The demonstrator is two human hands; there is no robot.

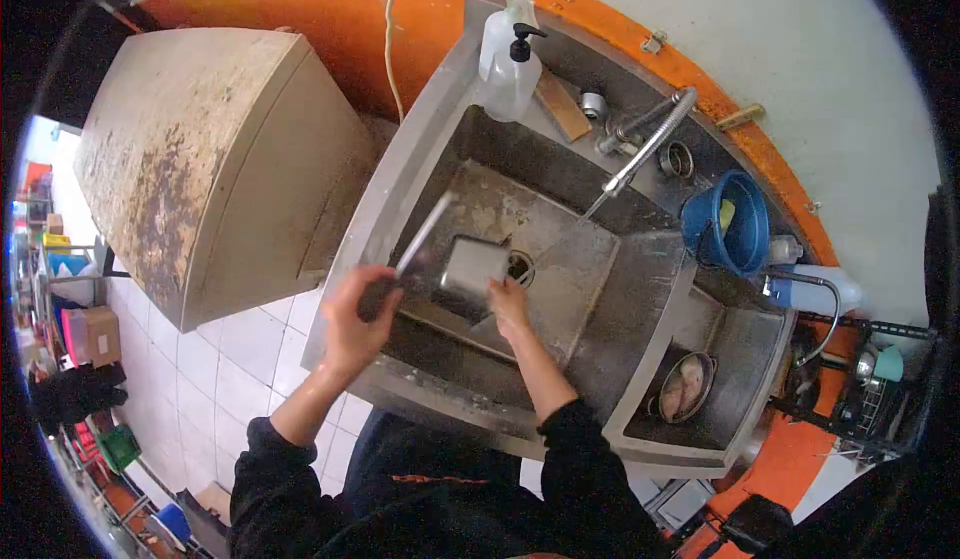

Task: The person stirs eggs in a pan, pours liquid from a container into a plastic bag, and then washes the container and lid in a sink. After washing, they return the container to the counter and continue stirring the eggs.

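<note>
My left hand (358, 319) is closed round a thin metal utensil (425, 234), blurred by motion, which points up and away over the sink's left side. A small rectangular metal container (474, 266) hangs over the large sink basin (560, 229), its near right corner gripped by my right hand (508, 304). Just beyond that hand the drain (520, 268) shows in the basin floor. From the flexible faucet (652, 149), a thin stream of water runs down toward the basin.
Pump bottles (512, 84) stand at the back left corner. A blue bucket (725, 223) sits on the right ledge. The smaller basin holds a round pan (687, 387) with food in it. A worn white appliance (220, 159) stands left of the sink.
</note>
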